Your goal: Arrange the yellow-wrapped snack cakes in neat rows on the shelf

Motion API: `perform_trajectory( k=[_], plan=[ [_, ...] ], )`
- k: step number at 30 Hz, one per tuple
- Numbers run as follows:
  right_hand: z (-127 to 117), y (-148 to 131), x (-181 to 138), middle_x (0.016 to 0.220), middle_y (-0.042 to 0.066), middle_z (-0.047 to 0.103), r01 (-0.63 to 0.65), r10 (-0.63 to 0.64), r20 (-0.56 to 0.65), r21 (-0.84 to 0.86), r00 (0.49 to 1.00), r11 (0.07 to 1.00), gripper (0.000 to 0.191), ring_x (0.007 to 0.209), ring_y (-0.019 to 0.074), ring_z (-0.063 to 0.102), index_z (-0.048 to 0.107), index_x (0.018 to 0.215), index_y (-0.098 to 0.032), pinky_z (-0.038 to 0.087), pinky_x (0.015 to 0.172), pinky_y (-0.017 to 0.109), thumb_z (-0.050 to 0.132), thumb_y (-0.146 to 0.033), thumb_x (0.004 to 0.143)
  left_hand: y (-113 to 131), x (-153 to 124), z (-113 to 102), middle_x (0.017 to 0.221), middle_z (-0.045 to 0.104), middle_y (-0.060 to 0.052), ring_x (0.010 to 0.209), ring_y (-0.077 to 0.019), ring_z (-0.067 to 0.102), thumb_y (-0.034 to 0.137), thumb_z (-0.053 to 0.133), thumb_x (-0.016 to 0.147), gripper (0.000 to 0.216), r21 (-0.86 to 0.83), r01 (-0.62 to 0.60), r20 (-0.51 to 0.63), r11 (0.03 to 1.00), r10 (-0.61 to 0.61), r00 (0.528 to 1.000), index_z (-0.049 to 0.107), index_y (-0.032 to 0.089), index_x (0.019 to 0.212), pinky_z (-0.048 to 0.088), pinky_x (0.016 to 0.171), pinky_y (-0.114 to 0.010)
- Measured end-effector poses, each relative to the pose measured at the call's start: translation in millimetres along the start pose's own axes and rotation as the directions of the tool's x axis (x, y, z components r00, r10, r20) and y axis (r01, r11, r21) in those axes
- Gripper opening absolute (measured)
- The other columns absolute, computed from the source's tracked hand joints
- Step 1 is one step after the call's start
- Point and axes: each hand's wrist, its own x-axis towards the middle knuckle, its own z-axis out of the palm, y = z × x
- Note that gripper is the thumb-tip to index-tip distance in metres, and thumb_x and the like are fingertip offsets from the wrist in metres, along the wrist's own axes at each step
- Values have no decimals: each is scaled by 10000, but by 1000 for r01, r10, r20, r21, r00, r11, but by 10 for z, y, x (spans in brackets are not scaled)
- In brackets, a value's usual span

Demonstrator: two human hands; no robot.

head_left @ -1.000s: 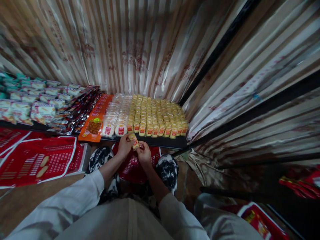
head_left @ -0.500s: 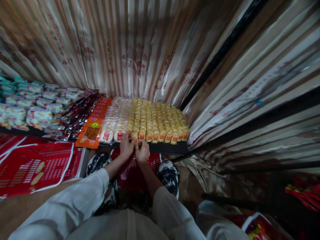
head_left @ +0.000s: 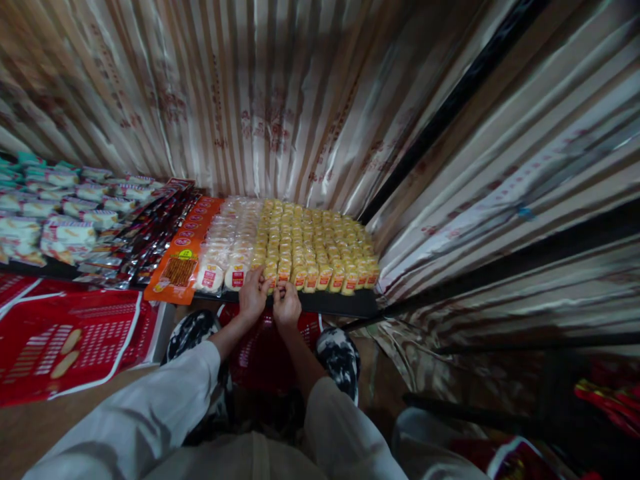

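Small yellow wrapped cakes [head_left: 324,277] stand in tight rows on a dark shelf, red and orange labels facing me. My left hand [head_left: 253,295] is at the front of the leftmost rows, its fingers closed on the lower edge of a front yellow cake packet [head_left: 271,268]. Beside it, my right hand [head_left: 287,307] has its fingers curled and pinched at the bottom of the front packets, close to my left fingertips. The exact grip of both hands is partly hidden. White round wrapped cakes [head_left: 234,276] stand just left of my left hand.
An orange snack bag [head_left: 173,273], dark foil packets [head_left: 150,233] and white-and-green packets [head_left: 67,237] line the shelf [head_left: 350,305] leftward. Red baskets [head_left: 95,333] stand below at left, another [head_left: 265,353] between my knees. A striped sheet wall [head_left: 280,100] rises behind. Someone's leg shows lower right.
My right hand has closed its fingers more and sits slightly lower in view. The front yellow packet between my hands now stands more in line with its neighbours. The view has shifted slightly.
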Motion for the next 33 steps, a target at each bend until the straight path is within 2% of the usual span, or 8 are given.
perform_trajectory(
  k=[6, 9, 13, 17, 21, 24, 28, 33],
  plan=[
    [9, 110, 2, 883, 67, 574, 54, -51, -26, 120, 998, 991, 248, 704, 135, 569, 574, 989, -167, 480, 638, 228, 397, -294, 870, -51, -58, 50, 927, 555, -62, 834, -185, 565, 211, 543, 814, 377, -23, -26, -31, 999, 25, 999, 476, 145, 1180, 474, 785, -335],
    [9, 140, -5, 900, 87, 566, 70, -66, -37, 116, 997, 991, 295, 747, 148, 577, 578, 1049, -147, 494, 662, 240, 392, -294, 873, -81, -118, 75, 889, 533, -48, 754, -168, 560, 203, 541, 798, 297, -41, 8, -50, 999, -10, 999, 488, 152, 1086, 483, 724, -319],
    [9, 152, -6, 911, 87, 572, 82, -79, -32, 100, 996, 992, 322, 705, 137, 575, 582, 1098, -151, 494, 638, 234, 395, -300, 882, -98, -154, 101, 831, 511, -27, 729, -165, 548, 237, 534, 802, 136, -32, 36, -49, 999, -38, 998, 491, 181, 918, 479, 690, -309],
    [-1, 174, -13, 879, 86, 590, 109, -104, -63, 79, 993, 991, 324, 682, 139, 566, 584, 1099, -144, 488, 642, 238, 387, -298, 891, -93, -144, 114, 827, 520, -29, 761, -169, 552, 232, 517, 806, 109, -18, 35, -55, 999, -36, 998, 503, 186, 903, 473, 712, -304],
    [-17, 176, -27, 876, 96, 606, 118, -113, -79, 63, 990, 991, 335, 757, 159, 585, 576, 1113, -131, 491, 698, 254, 363, -280, 902, -111, -156, 113, 833, 537, -27, 700, -155, 554, 273, 531, 809, 123, 3, 104, -58, 995, -104, 993, 515, 188, 897, 465, 672, -288],
    [-28, 150, -35, 923, 99, 617, 128, -126, -47, 44, 991, 991, 347, 792, 156, 602, 579, 1144, -141, 498, 695, 241, 365, -281, 909, -135, -168, 125, 818, 554, -27, 699, -156, 557, 281, 509, 825, 109, -16, 78, -28, 997, -78, 997, 524, 188, 881, 464, 683, -288],
    [-46, 114, -37, 1039, 98, 614, 216, -216, 14, -28, 976, 976, 359, 931, 166, 600, 590, 1186, -181, 500, 776, 244, 377, -258, 909, -145, -163, 183, 823, 573, -37, 731, -163, 565, 288, 474, 840, 128, -87, 74, -21, 994, -76, 997, 530, 178, 873, 474, 712, -303],
    [-56, 125, -30, 1045, 74, 603, 284, -277, 89, -75, 957, 956, 364, 904, 137, 595, 593, 1213, -216, 488, 823, 219, 386, -225, 914, -134, -169, 234, 804, 572, -40, 755, -167, 574, 282, 454, 836, 136, -152, 81, -24, 985, -85, 996, 534, 173, 843, 485, 734, -314]
  ],
)
